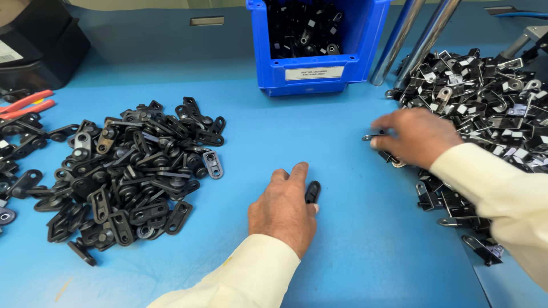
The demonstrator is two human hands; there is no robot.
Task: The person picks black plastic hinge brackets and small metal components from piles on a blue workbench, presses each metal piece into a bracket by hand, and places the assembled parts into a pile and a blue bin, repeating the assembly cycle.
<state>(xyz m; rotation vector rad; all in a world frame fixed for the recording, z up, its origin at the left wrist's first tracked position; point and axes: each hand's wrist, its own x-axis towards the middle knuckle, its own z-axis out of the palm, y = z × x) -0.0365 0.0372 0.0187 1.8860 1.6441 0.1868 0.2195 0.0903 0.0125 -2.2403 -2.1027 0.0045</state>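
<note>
Fingers point(298, 171) of the left hand point(283, 210) lie curled loosely together on the blue table point(342, 228), and the thumb side pins a small black bracket point(312, 191) against the tabletop. That one bracket has its long axis running nearly straight away from the person, rounded end pointing toward the blue bin point(319, 68). The right hand point(414, 137) rests palm down at the edge of the right pile point(485, 108) of black clips with white tags, its fingers bent and close together over a single metal-tipped piece point(371, 137) that points left; whether they pinch it I cannot tell.

Left of both hands sits a second pile point(131, 171) of bare black brackets, too many to count. One pair of red-handled pliers point(25, 105) lies at the far left. Two metal tubes point(419, 37) lean beside the bin.
</note>
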